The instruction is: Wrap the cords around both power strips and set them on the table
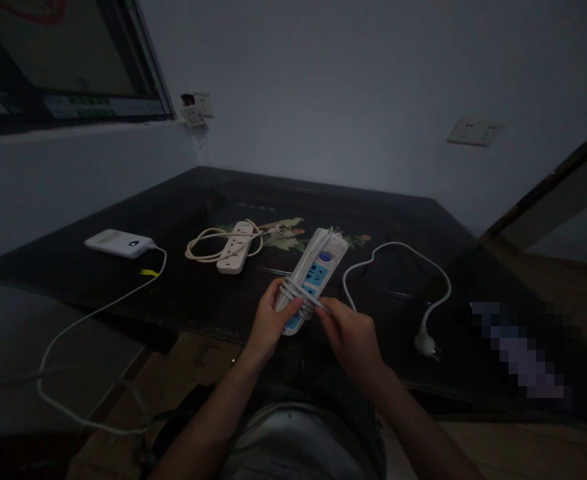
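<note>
A white power strip with blue sockets and a round blue switch is tilted up over the table's near side. My left hand is closed round its lower end, thumb pressed across the coils. Several turns of the white power cord wrap the strip's lower half. My right hand pinches the cord at the strip's right side. From there the loose cord curves right over the table to its plug, which lies near the front edge.
On the dark table lies a second white power strip with its cord looped over it. A white device at left trails a cable past the edge. A blurred-out object lies at right. Wall sockets are behind.
</note>
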Action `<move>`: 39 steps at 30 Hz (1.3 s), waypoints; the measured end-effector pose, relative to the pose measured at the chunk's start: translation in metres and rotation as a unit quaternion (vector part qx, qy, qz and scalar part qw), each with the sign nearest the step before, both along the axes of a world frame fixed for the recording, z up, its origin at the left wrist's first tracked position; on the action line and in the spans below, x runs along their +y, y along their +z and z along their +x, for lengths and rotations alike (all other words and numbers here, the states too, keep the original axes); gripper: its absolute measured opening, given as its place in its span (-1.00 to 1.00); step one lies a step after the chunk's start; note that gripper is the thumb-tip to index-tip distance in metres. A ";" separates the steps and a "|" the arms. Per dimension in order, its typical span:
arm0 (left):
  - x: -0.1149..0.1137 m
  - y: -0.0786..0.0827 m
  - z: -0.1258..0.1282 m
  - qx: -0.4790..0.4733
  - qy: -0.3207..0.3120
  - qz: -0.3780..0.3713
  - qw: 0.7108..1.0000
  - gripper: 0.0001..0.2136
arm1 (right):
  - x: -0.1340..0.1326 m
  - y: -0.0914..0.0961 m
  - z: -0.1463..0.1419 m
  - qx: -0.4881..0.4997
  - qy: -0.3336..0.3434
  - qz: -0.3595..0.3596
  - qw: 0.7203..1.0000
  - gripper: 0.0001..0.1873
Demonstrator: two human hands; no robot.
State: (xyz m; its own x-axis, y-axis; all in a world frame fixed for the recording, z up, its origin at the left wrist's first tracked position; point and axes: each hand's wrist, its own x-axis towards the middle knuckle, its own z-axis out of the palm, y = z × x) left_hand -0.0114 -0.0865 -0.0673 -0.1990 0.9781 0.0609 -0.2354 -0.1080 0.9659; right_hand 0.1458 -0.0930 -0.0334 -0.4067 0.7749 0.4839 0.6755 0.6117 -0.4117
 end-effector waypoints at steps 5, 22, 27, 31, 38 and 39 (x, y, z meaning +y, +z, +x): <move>0.000 -0.001 -0.006 -0.013 0.023 0.005 1.000 -0.54 | -0.001 0.007 0.007 0.072 0.009 -0.039 0.997 -0.78; -0.011 0.005 0.004 -0.174 -0.101 -0.024 0.979 -0.46 | 0.014 -0.006 0.016 0.210 0.113 -0.269 0.933 -0.68; -0.010 0.004 0.007 -0.193 -0.111 -0.023 0.975 -0.46 | 0.016 -0.006 0.018 0.214 0.151 -0.286 0.922 -0.67; -0.010 0.005 0.007 -0.198 -0.116 -0.040 0.973 -0.47 | 0.016 -0.003 0.020 0.187 0.167 -0.277 0.927 -0.68; -0.011 0.005 0.007 -0.197 -0.123 -0.042 0.972 -0.48 | 0.014 0.005 0.023 0.160 0.190 -0.262 0.933 -0.71; -0.011 0.004 0.006 -0.195 -0.118 -0.041 0.973 -0.47 | 0.012 0.006 0.023 0.156 0.195 -0.259 0.933 -0.72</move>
State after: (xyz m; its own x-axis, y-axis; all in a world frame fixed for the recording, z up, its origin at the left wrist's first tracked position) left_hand -0.0049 -0.0972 -0.0637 0.0401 0.9977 -0.0541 -0.5953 0.0674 0.8006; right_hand 0.1691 -0.0806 -0.0270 -0.6085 0.7605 0.2266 0.2414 0.4494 -0.8601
